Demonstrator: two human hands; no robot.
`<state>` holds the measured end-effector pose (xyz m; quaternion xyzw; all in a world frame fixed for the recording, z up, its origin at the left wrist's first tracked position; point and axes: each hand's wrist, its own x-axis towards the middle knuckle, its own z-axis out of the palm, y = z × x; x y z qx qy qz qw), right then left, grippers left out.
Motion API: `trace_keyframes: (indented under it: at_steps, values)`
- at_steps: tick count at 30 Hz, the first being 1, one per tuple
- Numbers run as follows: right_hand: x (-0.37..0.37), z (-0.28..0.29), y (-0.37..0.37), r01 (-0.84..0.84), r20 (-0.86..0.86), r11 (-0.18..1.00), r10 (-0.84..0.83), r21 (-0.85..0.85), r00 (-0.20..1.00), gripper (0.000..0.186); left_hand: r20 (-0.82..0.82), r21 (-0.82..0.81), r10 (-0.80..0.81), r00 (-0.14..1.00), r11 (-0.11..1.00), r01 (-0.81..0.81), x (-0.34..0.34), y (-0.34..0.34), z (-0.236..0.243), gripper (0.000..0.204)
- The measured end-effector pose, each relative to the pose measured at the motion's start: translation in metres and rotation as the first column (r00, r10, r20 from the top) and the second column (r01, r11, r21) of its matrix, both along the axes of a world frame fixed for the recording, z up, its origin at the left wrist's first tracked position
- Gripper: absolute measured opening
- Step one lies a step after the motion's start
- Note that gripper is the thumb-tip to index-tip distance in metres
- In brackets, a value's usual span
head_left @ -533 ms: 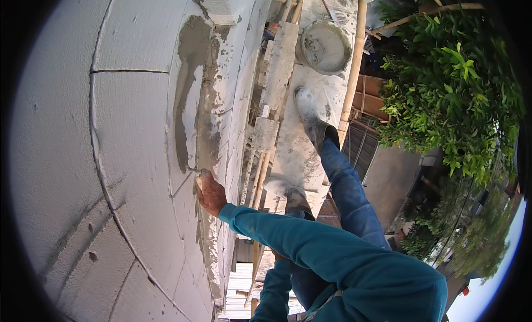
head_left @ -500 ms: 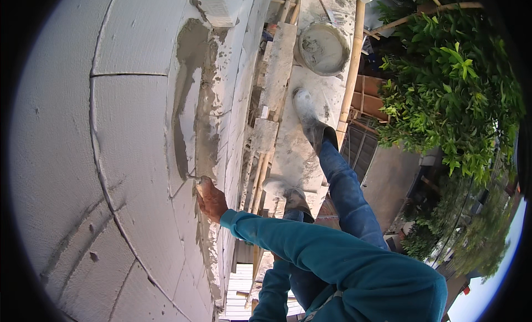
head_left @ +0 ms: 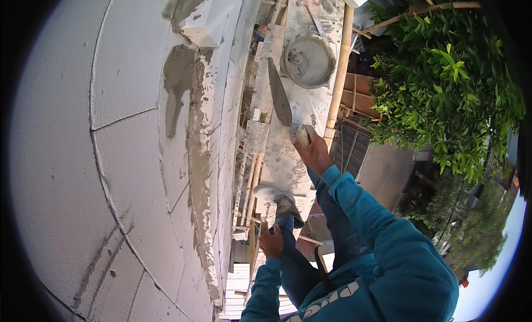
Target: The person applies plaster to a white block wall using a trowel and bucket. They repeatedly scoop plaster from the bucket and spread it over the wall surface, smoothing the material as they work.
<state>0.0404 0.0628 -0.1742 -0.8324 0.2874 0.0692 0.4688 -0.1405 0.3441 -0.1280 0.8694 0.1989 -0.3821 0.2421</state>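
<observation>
My right hand [head_left: 315, 151] is closed around the handle of a trowel [head_left: 280, 96]. The long, pointed grey blade is held over the platform, tip toward the far side and clear of the wall. Lower down, my left hand [head_left: 271, 242] hangs beside my leg, finger and thumb apart, with nothing visible in its grip. On the left stands a wall of pale blocks [head_left: 124, 172]. Wet grey mortar [head_left: 199, 139] runs in a strip along its ledge, and a patch of it [head_left: 176, 72] is smeared on the block face. One white block [head_left: 202, 31] sits on the ledge.
A round tub of mortar [head_left: 308, 61] rests on the splattered plank platform [head_left: 288, 167], with a hammer [head_left: 313, 17] beyond it. A bamboo rail [head_left: 339, 67] borders the platform's right side. My boot [head_left: 288, 205] stands on the boards. Leafy branches [head_left: 443, 89] spread at right.
My right hand and the trowel have come away from the wall and swung right over the platform. Part of the mortar smear on the block face is gone. My left hand has come into view.
</observation>
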Motion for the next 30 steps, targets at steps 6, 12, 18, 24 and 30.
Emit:
trace_keyframes:
  at_steps: [6,12,18,24,30]
  values:
    - [0.029,-0.074,-0.203,-0.254,-0.406,0.793,0.009,-0.554,0.914,0.042,-0.160,0.050,0.046,0.986,0.998,-0.038,0.021,-0.023,0.005,0.054]
    - [0.088,-0.167,-0.220,-0.453,-0.592,0.761,0.113,-0.465,0.798,0.046,-0.177,0.038,0.001,0.984,0.999,0.006,0.025,-0.038,-0.004,0.053]
    - [0.081,-0.175,-0.232,-0.436,-0.508,0.874,0.280,-0.217,0.815,0.045,-0.194,0.023,-0.028,0.981,0.999,0.033,0.023,-0.045,-0.006,0.052]
    - [0.055,-0.185,-0.227,-0.185,-0.343,0.977,0.140,-0.104,0.929,0.044,-0.208,0.025,-0.047,0.977,0.998,0.054,0.028,-0.044,-0.007,0.053]
    - [0.032,-0.188,-0.175,0.076,-0.132,0.988,-0.093,-0.132,0.987,0.034,-0.150,0.033,-0.065,0.986,0.997,0.071,0.028,-0.041,-0.002,0.052]
